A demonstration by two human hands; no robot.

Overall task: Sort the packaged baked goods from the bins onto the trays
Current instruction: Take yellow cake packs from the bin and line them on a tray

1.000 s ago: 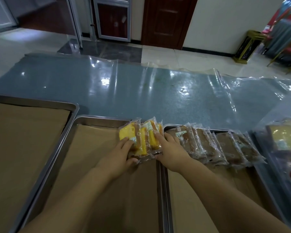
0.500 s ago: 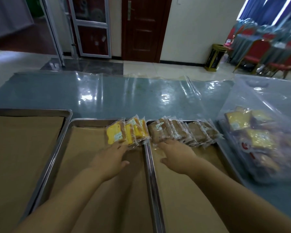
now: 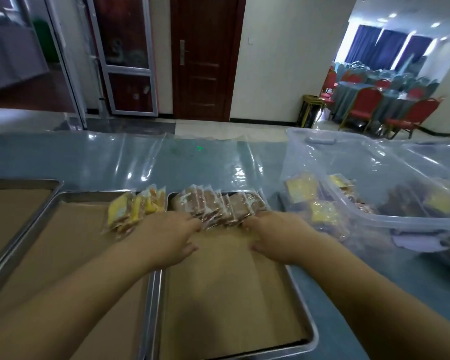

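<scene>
- Reaching over the right tray (image 3: pixel 231 294), left hand (image 3: pixel 166 240) and right hand (image 3: pixel 278 237) lie flat, fingers straight and gripping nothing — tips blurred.
- Brown packets (image 3: pixel 218 206) stand in a row at the tray's far end, touching both hands' fingertips.
- Yellow packets (image 3: pixel 137 209) lie just left.

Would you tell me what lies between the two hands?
In the head view, bare paper lies between the left hand and right hand, with brown packets just beyond.

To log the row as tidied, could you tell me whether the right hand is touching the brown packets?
Touching. The head view shows the right hand, its fingertips against the near edge of the brown packets.
</scene>
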